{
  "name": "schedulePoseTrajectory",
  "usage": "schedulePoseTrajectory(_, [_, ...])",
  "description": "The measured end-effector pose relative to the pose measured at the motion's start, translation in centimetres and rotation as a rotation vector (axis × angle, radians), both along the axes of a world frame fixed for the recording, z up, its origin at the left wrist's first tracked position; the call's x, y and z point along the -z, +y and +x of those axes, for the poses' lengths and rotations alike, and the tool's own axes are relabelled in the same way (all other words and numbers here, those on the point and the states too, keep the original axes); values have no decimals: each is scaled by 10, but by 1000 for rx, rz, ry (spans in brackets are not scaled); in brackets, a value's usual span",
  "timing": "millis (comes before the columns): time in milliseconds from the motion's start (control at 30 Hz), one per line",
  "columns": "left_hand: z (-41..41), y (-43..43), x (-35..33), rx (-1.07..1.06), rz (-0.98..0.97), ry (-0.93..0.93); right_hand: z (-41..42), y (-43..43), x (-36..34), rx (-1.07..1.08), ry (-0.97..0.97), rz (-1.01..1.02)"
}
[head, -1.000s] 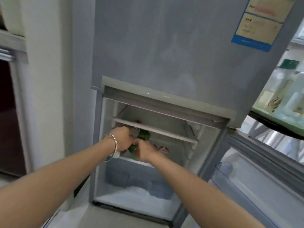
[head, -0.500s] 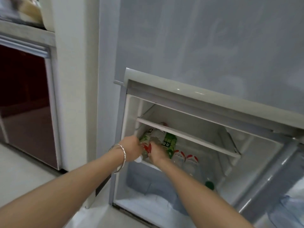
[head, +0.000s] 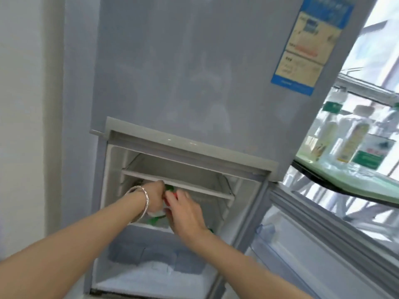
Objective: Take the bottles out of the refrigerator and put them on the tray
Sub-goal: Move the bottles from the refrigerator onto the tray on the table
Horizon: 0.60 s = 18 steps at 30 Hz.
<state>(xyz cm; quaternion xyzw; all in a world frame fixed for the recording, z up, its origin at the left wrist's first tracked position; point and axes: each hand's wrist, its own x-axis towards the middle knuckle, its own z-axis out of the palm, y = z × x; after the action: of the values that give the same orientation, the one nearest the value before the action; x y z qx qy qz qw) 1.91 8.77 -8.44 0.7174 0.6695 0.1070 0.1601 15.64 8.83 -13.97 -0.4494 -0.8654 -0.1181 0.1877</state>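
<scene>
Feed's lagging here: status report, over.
Left hand gripping bottle in refrigerator, lower compartment. Right hand on it, grip unclear. Shelf close overhead.

bottles [head: 168, 190] lie in the refrigerator [head: 194, 72] under its shelf [head: 205, 190].

The left forearm [head: 75, 240] and the right forearm [head: 237, 262] are shown bare as far as the picture's lower edge. A slim, shiny silver bangle [head: 145, 200], seen as two thin bands, is worn round the left wrist, just behind the left hand [head: 154, 197]. The right hand [head: 185, 214] is bare.
</scene>
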Motion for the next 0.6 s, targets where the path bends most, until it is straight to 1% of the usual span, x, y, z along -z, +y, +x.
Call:
schedulePoseTrajectory(100, [17, -12, -23, 195, -62, 18, 23, -34, -42, 1, 52, -29])
schedulePoseTrajectory(200, [39, -30, -49, 354, -40, -26, 51, -63, -80, 31, 63, -39])
schedulePoseTrajectory(300, [65, -48, -74, 488, 62, -76, 81, -87, -113, 95, 78, -24])
schedulePoseTrajectory(400, [92, -63, -104, 522, 140, -173, 110, -109, -150, 156, 135, -36])
schedulePoseTrajectory(500, [115, -75, -139, 524, 140, -309, 133, -134, -183, 174, 326, -18])
schedulePoseTrajectory(600, [132, -92, -179, 570, 78, -465, 156, -148, -200, 223, 623, -86])
